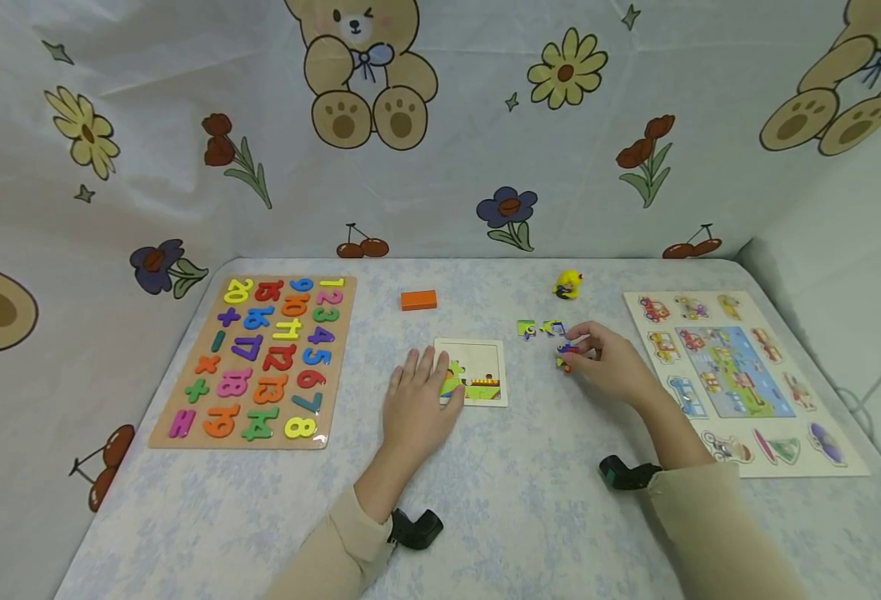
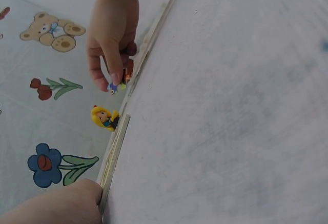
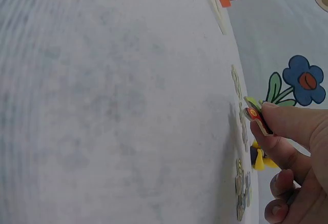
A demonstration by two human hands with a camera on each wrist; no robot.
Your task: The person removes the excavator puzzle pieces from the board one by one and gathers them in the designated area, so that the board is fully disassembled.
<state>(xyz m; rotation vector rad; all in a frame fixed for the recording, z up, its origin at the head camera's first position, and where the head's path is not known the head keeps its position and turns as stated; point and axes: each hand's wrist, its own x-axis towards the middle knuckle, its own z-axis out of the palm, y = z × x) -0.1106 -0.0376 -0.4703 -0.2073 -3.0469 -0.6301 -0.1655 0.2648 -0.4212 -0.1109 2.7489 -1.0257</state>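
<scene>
My left hand [image 1: 419,406] lies flat with straight fingers over the left side of a small jigsaw frame [image 1: 503,375], covering part of it. Green and yellow jigsaw pieces [image 1: 483,390] fill the lower part of that frame. To its right, my right hand [image 1: 611,367] pinches a jigsaw piece [image 3: 260,120] between thumb and index finger, just above the table. The piece shows red, green and dark colours in the right wrist view. Two loose jigsaw pieces [image 1: 526,329] lie side by side just beyond the right fingertips, and more colourful pieces [image 3: 240,188] lie under the hand.
A number board [image 1: 342,367] with coloured digits and signs lies at left. At the back are an orange block [image 1: 418,300] and a small yellow-haired figurine [image 1: 568,284]. A picture puzzle board [image 1: 823,400] lies at right, partly behind the right forearm.
</scene>
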